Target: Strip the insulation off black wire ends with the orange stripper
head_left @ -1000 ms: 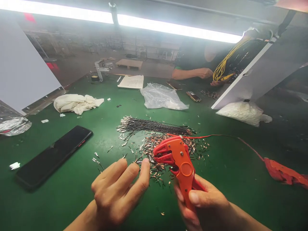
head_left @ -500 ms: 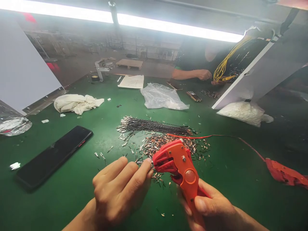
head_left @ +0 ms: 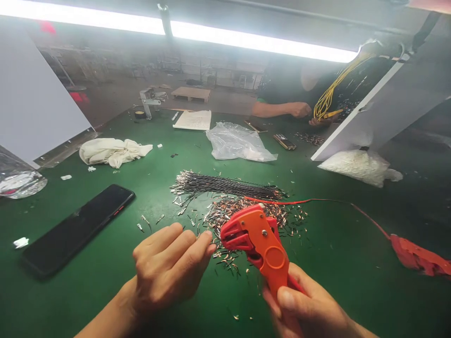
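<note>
My right hand (head_left: 310, 300) is wrapped round the handle of an orange and red wire stripper (head_left: 262, 249), its head tilted up to the left. Just left of that head is my left hand (head_left: 172, 265), back upward, fingers curled and pinched together. Whatever the pinch holds is hidden behind the fingers. A small gap separates the fingertips from the stripper's jaws. Behind the tool lies a heap of short wire offcuts with copper ends (head_left: 225, 213). Beyond the heap rests a bundle of black wires (head_left: 225, 184) with metal terminals at its left end.
A black phone (head_left: 79, 230) lies at left, near a white cloth (head_left: 114, 151). Farther back are a clear plastic bag (head_left: 239, 142) and a notebook (head_left: 192, 120). A red strip leads to a red pouch-like item (head_left: 419, 256). Across the table, a person's hands (head_left: 299, 110) are near yellow wires (head_left: 326, 101).
My left hand has drawn slightly left, away from the stripper's jaws. The wire stripper in my right hand has shifted slightly left, and its grip looks more closed.
</note>
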The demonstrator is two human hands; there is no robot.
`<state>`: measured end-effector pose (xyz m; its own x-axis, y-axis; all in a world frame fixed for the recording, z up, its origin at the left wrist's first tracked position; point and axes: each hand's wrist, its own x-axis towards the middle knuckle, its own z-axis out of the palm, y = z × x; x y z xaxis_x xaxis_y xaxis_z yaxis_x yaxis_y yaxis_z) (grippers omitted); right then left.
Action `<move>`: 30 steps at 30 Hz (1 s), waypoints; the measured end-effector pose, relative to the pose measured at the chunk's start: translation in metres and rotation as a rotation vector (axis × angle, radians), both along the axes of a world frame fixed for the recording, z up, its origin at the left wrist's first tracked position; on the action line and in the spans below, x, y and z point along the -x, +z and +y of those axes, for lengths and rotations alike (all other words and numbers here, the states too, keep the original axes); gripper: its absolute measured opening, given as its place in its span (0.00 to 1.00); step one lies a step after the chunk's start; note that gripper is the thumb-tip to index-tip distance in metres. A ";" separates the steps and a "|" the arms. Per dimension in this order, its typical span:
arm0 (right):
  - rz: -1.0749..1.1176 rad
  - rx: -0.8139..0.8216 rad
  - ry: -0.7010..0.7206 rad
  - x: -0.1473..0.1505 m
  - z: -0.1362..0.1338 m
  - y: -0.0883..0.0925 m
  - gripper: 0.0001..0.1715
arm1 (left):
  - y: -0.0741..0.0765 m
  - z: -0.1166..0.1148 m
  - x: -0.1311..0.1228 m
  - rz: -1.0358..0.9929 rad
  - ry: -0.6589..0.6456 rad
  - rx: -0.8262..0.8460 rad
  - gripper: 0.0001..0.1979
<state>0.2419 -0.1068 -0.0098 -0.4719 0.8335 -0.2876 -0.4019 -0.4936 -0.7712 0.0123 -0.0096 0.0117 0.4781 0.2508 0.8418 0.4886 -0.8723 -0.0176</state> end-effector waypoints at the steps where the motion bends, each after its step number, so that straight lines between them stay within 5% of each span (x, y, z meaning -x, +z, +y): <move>1: -0.013 0.009 -0.016 -0.001 0.000 0.000 0.27 | -0.001 0.000 0.001 0.009 -0.007 0.004 0.06; 8: 0.099 -0.030 0.011 -0.003 0.004 -0.006 0.25 | -0.009 0.005 -0.001 0.084 0.044 0.059 0.07; 14: 0.182 0.008 -0.044 -0.004 0.006 0.005 0.27 | -0.016 0.009 -0.006 -0.061 0.112 0.195 0.03; 17: -0.089 -0.107 -0.164 -0.010 0.010 0.010 0.25 | -0.017 0.007 -0.008 -0.076 0.073 0.207 0.06; 20: -0.580 -0.289 -0.244 -0.017 0.016 0.014 0.20 | -0.017 0.004 -0.010 -0.097 0.059 0.216 0.08; 25: -1.293 -0.609 -0.127 -0.024 0.024 0.011 0.13 | -0.014 0.002 -0.007 -0.126 0.105 0.177 0.10; 30: -1.553 -0.977 -0.025 -0.012 0.019 -0.004 0.26 | -0.013 0.002 -0.007 -0.090 0.105 0.194 0.10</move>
